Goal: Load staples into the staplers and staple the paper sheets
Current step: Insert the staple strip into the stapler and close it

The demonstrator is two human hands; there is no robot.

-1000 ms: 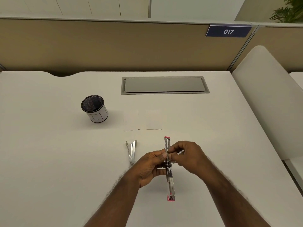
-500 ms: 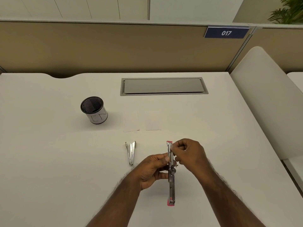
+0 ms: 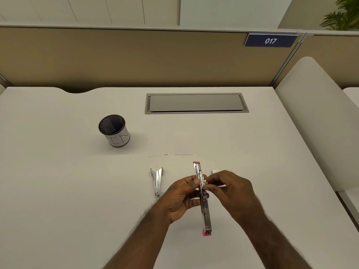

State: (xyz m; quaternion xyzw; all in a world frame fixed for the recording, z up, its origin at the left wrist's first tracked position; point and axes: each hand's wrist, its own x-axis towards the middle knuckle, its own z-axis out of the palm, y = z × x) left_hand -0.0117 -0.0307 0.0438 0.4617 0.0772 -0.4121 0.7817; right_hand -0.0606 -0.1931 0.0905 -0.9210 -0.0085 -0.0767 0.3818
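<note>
Left hand (image 3: 182, 199) grips opened pink-tipped metal stapler (image 3: 204, 202); right hand (image 3: 231, 189) pinches it.

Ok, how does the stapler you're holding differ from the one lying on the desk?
The pink-tipped stapler is gripped by the left hand and right hand; the plain metal stapler lies untouched on the desk. The pink-tipped stapler is folded out nearly straight; the plain metal stapler is splayed in a narrow V. The pink-tipped one looks longer and has pink ends; the other shows none. Both are open, with bare metal.
</note>
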